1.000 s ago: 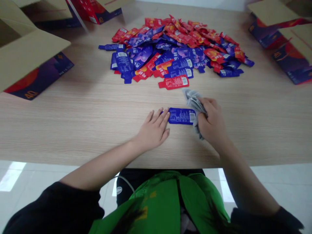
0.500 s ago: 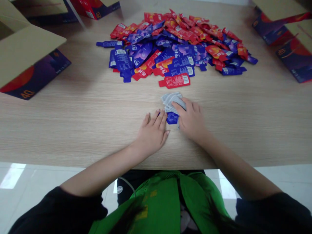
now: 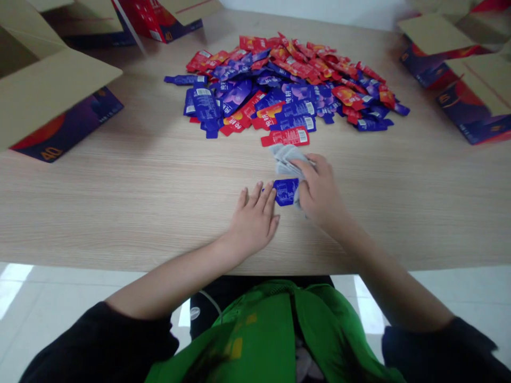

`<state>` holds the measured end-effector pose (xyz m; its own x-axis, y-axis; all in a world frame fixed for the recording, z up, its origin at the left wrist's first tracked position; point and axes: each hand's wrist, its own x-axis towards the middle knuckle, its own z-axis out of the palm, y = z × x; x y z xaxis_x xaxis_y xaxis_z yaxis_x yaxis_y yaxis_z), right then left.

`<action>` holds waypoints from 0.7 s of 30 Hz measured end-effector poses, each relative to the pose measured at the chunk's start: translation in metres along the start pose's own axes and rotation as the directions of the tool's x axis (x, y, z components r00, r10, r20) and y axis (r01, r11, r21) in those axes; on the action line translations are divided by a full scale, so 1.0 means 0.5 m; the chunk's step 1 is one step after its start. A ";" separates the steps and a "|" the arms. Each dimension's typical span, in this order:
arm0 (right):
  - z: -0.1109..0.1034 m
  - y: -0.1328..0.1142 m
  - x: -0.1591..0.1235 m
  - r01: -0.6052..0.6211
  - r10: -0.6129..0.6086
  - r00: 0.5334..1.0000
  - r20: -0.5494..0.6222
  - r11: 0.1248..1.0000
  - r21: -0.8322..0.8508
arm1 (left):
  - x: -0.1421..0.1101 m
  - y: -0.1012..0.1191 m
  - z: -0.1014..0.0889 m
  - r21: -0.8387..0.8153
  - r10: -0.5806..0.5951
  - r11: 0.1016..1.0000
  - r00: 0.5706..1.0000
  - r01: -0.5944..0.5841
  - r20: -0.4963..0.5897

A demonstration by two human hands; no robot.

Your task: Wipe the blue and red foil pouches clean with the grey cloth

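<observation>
Blue pouch (image 3: pixel 286 191) is flat on the wood-grain table (image 3: pixel 120 213) in front of me, between my two hands, small pale print facing up, wide part to the right. My left hand (image 3: pixel 254 223) is palm-down, fingers stretched out and released, fingertips on the pouch's narrow left end, mostly covering it; thumb angled out on the near side. My right hand (image 3: pixel 320 189) is clenched on a bunched grey cloth (image 3: pixel 288 159), thumb toward me. Cloth and hand hide the pouch's right end; a fold hangs on the near side, and the cloth's far part fans out beyond the pouch. Can't tell how hard either hand is pressing. Red pouch (image 3: pixel 286 136) lies just past the cloth, barcode on its right end, neck to the left. Behind that, a wide heap of red and blue pouches (image 3: pixel 279 80), overlapping at all angles, reds mostly at the back. Open printed carton (image 3: pixel 72 127) at left, flap out, marked 40; another carton (image 3: pixel 165 24) back left, more cartons (image 3: pixel 475 114) at right. Green vest (image 3: pixel 263 330) and black sleeves (image 3: pixel 104 340) on me, below the table edge.
</observation>
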<state>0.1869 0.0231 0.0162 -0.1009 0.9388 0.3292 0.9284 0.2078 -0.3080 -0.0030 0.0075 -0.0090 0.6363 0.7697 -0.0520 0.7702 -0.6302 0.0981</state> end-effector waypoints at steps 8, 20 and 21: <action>0.071 -0.049 0.017 0.082 -0.045 0.981 0.188 0.978 -0.194 | 0.009 0.001 -0.012 0.017 -0.011 1.000 0.999 0.011 0.047; 0.013 0.108 -0.063 -0.182 0.214 0.974 0.074 0.934 -0.307 | 0.009 0.001 -0.016 0.049 0.003 0.999 0.999 -0.005 0.033; 0.007 0.117 -0.060 -0.171 0.206 0.975 0.089 0.940 -0.296 | 0.009 0.000 -0.016 0.052 0.006 0.999 1.000 -0.007 0.030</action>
<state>0.2429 0.0079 -0.0149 0.0608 0.9821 0.1780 0.9956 -0.0470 -0.0812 -0.0004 0.0118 -0.0016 0.6417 0.7626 -0.0813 0.7667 -0.6402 0.0469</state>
